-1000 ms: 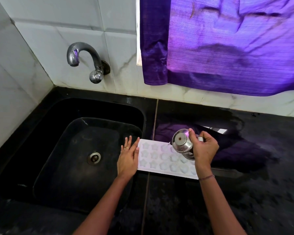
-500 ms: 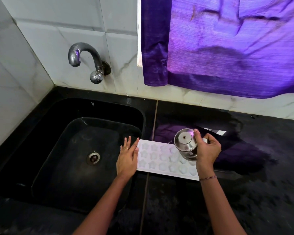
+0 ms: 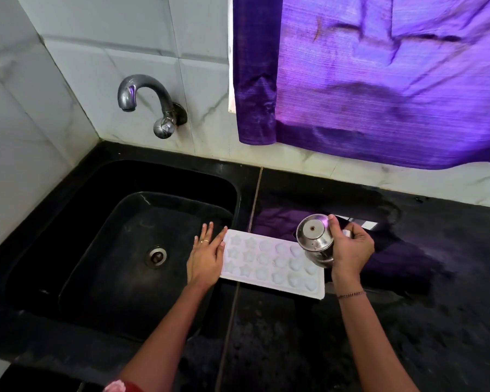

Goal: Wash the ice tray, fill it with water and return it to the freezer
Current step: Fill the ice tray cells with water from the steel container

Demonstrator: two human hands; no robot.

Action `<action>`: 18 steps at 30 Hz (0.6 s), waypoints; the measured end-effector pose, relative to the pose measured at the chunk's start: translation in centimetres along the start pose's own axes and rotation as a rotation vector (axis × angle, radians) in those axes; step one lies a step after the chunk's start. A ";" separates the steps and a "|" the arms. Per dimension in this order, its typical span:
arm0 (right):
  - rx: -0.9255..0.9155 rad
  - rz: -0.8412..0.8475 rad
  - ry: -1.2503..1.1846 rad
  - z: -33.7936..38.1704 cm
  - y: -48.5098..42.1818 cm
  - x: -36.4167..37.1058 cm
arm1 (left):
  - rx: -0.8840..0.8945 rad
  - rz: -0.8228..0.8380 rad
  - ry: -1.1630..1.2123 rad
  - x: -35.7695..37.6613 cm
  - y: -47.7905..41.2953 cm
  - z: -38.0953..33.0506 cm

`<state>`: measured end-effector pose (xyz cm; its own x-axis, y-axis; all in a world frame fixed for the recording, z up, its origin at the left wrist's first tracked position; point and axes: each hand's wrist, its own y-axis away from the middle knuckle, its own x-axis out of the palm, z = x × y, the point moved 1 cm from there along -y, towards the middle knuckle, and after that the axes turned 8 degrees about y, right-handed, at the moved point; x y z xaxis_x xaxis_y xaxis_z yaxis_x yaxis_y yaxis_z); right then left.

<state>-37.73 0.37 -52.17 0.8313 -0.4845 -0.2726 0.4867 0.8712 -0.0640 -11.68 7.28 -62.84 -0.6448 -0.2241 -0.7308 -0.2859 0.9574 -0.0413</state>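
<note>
Steel jug [image 3: 315, 239] apparently over ice tray [image 3: 266, 263]

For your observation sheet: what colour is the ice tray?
The ice tray is white; head view shows it best.

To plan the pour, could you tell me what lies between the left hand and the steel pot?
Head view: the white ice tray spans that stretch, the left hand at its left end, the steel pot tilted over its right end.

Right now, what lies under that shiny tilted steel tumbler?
The right end of the white plastic ice tray, on the black stone counter. The steel tumbler and right hand cover its far corner.
</note>
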 end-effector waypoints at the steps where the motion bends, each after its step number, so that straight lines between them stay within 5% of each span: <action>1: -0.006 0.016 0.006 0.1 0.0 0.0 | -0.001 -0.001 0.000 -0.1 0.0 -0.1; 18: 0.019 -0.065 0.003 0.1 0.6 -0.5 | -0.002 0.012 -0.031 0.3 -0.2 0.4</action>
<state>-37.79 1.14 -51.98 0.7971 -0.5397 -0.2709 0.5446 0.8363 -0.0635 -11.59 7.10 -63.31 -0.6262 -0.2068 -0.7517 -0.2793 0.9597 -0.0314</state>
